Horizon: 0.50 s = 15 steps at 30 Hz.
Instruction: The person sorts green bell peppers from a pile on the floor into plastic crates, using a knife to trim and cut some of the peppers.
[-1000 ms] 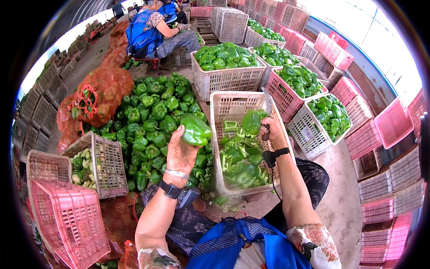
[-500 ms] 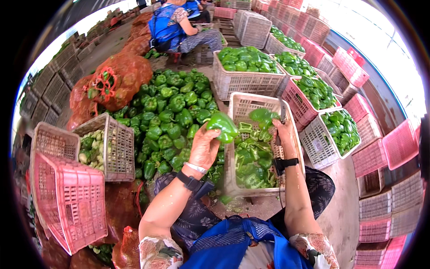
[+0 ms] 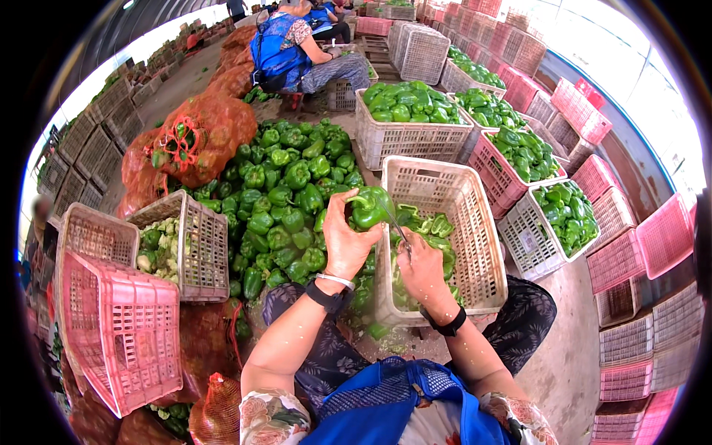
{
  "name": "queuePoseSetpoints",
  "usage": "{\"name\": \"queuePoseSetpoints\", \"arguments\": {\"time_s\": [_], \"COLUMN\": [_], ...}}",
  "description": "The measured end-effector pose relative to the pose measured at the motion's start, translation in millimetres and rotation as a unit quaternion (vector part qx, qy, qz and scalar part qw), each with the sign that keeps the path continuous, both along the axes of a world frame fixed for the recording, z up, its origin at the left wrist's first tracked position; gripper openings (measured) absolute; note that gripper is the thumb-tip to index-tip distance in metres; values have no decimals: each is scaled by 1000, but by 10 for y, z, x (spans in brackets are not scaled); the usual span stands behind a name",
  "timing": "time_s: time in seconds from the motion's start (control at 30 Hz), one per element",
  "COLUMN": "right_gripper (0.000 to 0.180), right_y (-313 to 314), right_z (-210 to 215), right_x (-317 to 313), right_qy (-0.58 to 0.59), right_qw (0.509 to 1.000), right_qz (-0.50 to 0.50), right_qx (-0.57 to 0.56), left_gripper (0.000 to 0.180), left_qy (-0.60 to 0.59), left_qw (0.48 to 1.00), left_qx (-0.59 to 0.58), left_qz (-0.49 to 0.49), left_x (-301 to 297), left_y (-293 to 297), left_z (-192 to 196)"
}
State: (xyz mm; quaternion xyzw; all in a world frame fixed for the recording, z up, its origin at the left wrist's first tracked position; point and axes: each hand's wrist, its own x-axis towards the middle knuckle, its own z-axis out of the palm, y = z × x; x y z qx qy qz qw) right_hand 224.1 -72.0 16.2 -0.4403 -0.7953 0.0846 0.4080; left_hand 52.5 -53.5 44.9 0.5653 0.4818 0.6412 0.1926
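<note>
Currently, the left hand [image 3: 347,241] grips a glossy green bell pepper [image 3: 368,208], fingers curled around its near side, directly above the left rim of the white perforated plastic crate [image 3: 486,245]. The right hand [image 3: 420,265], closed around a thin metal blade [image 3: 395,222], sits inside that crate's near-left corner, with the blade tip just beside the pepper's underside. Loose green peppers [image 3: 430,230] partly fill the crate's floor; its far half is bare. Left of the crate lies a heap of green peppers [image 3: 278,193], touching the crate wall. Right of the crate, a pink plastic crate [image 3: 498,178] stands close by.
</note>
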Motion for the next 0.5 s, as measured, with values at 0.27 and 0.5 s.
{"name": "queuePoseSetpoints", "arguments": {"time_s": [0.27, 0.5], "right_gripper": [41, 38], "right_y": [45, 135], "right_z": [-190, -217], "right_x": [7, 76], "right_qy": [-23, -30], "right_qw": [995, 989], "right_qz": [-87, -110], "right_qx": [-53, -100], "left_gripper": [54, 57], "left_qy": [73, 142], "left_qw": [996, 986], "left_qx": [35, 87], "left_qz": [22, 12], "left_x": [209, 399], "left_y": [-13, 57], "left_z": [21, -131]}}
